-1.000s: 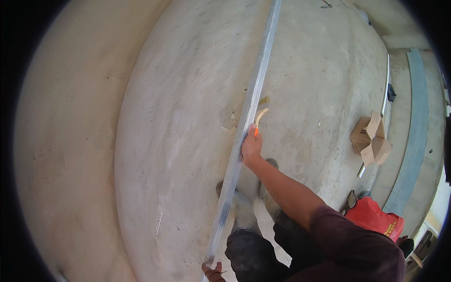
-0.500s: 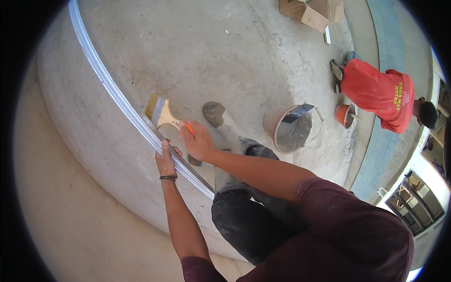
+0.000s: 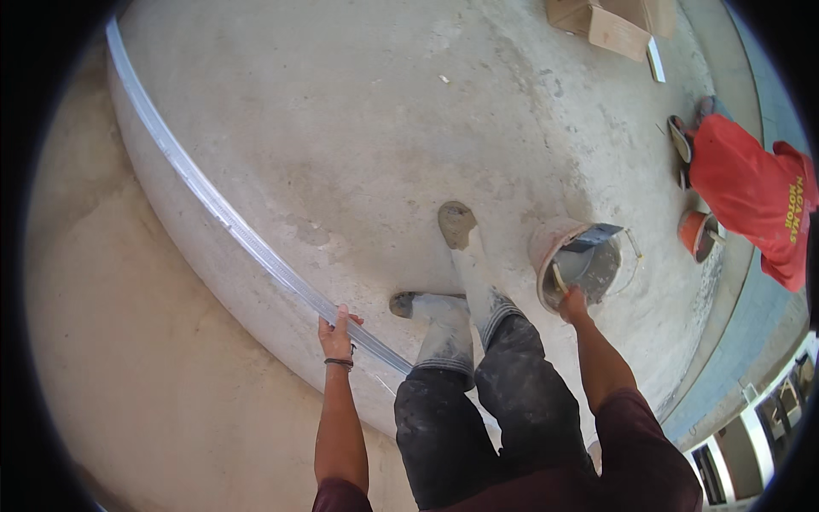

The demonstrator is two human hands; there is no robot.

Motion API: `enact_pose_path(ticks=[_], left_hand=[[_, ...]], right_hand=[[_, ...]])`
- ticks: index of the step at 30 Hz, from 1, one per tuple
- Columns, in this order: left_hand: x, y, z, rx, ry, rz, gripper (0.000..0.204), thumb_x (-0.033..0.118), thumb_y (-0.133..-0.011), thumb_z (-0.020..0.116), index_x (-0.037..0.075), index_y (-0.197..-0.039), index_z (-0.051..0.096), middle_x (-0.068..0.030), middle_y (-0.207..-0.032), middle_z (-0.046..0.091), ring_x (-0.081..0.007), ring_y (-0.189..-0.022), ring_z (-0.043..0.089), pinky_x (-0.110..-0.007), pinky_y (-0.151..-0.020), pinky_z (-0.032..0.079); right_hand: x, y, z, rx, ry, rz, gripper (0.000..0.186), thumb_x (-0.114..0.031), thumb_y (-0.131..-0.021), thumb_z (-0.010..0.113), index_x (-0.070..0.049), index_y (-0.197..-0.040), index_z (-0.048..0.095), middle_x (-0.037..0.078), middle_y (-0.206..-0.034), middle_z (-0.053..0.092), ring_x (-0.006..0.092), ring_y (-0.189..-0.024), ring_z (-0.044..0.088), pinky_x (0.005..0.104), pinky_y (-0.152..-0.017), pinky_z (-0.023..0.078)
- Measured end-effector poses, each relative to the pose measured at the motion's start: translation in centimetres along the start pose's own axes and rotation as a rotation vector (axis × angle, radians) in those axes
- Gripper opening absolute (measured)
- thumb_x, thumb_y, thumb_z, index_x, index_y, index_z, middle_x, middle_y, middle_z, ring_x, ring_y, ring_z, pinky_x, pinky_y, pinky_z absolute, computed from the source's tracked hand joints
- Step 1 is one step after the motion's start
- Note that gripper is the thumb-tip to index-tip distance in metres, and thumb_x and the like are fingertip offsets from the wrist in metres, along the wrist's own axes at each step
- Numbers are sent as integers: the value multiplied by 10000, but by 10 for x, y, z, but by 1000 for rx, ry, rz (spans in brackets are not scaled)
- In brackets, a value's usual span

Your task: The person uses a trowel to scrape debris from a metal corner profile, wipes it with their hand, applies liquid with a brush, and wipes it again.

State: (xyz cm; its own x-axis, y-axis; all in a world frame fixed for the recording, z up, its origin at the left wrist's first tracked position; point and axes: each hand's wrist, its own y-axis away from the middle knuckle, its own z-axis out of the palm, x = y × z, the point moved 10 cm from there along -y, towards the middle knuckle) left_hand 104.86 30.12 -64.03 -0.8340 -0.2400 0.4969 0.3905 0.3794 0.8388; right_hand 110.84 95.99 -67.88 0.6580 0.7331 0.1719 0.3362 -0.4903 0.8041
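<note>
The L hand [image 3: 336, 339] is gripping a long metal bar [image 3: 223, 212], w/ thumb over it & fingers around the far edge. This bar goes diagonally from upper L of the view down to the person's L knee; I cannot tell if its far end touches the floor [image 3: 341, 128]. A dark wristband [image 3: 339, 363] is on the L wrist.

The R hand [image 3: 574, 304] is closed on a brush, of which only the pale handle [image 3: 559, 276] shows; the rest is hidden in a grey bucket [image 3: 547, 245]. Inside the bucket is some grey stuff, & a dark flat tool [image 3: 595, 235] lies across its rim.

Btwn bar & bucket stand the person's dirty boots [image 3: 461, 235]. On the R side, a co-worker in red shirt [image 3: 751, 183] is near a small orange bucket [image 3: 692, 232]. An open cardboard box [image 3: 616, 32] is at the top R.
</note>
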Motion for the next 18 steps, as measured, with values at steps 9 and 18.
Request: enact_pose_path(ticks=[9,18], left_hand=[[22,78,-30,88,-48,143,377,123,-836,836,30,-1115,601,-49,-920,695,-137,-792,658,-320,-754,548],[74,108,-30,-41,17,72,510,293,-778,866,35,-1150,632,-108,-995,729,-202,-904,686,-363,-851,547]], right_hand=[[-55,94,-130,139,-357,-321,305,-167,-930,446,67,-908,640,232,-868,670,368,-867,655,453,-821,487],[-552,360,-270,119,-117,-1151,295,-132,-979,568,-29,-1255,591,135,-739,612,243,-589,619,384,-584,500]])
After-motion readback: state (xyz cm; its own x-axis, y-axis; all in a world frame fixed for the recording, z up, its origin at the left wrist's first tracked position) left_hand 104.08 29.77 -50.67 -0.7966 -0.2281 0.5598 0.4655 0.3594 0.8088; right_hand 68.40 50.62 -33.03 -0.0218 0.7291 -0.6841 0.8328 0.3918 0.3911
